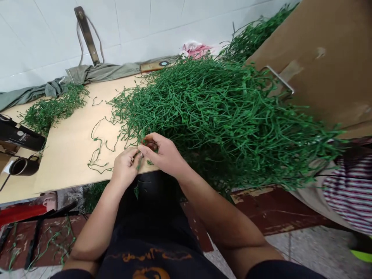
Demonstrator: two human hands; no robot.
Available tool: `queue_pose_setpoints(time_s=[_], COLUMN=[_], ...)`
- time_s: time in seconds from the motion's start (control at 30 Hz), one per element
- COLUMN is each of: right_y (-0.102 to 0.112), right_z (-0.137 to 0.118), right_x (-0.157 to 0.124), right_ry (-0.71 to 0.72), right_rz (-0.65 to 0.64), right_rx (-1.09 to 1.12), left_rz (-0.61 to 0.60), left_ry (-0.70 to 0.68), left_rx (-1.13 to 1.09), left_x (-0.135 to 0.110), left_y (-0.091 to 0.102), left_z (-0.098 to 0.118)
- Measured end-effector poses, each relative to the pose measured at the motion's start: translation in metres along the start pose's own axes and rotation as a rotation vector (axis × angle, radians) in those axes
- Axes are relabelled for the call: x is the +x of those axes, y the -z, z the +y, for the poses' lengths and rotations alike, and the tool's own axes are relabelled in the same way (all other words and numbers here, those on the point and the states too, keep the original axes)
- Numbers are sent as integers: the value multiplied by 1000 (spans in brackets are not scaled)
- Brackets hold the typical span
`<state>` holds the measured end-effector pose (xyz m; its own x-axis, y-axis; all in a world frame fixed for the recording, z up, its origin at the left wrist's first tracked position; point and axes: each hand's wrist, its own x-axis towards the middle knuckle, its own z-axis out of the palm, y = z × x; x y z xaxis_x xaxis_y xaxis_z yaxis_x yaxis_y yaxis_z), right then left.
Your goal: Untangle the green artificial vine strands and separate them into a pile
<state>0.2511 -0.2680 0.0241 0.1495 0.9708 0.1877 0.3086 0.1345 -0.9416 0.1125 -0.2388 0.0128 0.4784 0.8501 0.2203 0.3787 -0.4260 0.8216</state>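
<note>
A big tangled heap of green plastic stems [221, 116] covers the right half of the pale board [69, 151]. My left hand [125, 167] and my right hand [161, 152] meet at the board's near edge, at the foot of the heap. Both are closed in a pinch on a thin green stem [139, 162] held between them. The fingertips of my right hand touch the heap's nearest strands. A few single loose stems [99, 149] lie on the board just left of my hands.
A smaller pile of green stems [52, 108] lies at the far left. A black flask [20, 135] and a dark cup [24, 166] sit by the left edge. A large cardboard sheet [325, 58] leans at right. Grey cloth [95, 73] runs along the tiled wall.
</note>
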Motion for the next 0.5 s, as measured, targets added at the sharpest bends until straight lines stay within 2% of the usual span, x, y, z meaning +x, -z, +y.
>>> queue_pose_setpoints(time_s=[0.1, 0.2, 0.3, 0.4, 0.5], right_y=[6, 13, 17, 13, 2], right_z=[-2, -2, 1, 4, 5], right_x=[4, 5, 4, 2, -4], right_ry=[-28, -38, -62, -100, -103], right_rz=[11, -35, -17, -9, -42], right_rx=[79, 129, 101, 121, 195], left_rz=[-13, -24, 7, 56, 179], left_ry=[-5, 33, 63, 82, 142], left_rx=[71, -32, -143, -227, -381], left_x=[0, 3, 7, 14, 23], left_y=[1, 4, 8, 11, 13], left_z=[0, 1, 1, -1, -7])
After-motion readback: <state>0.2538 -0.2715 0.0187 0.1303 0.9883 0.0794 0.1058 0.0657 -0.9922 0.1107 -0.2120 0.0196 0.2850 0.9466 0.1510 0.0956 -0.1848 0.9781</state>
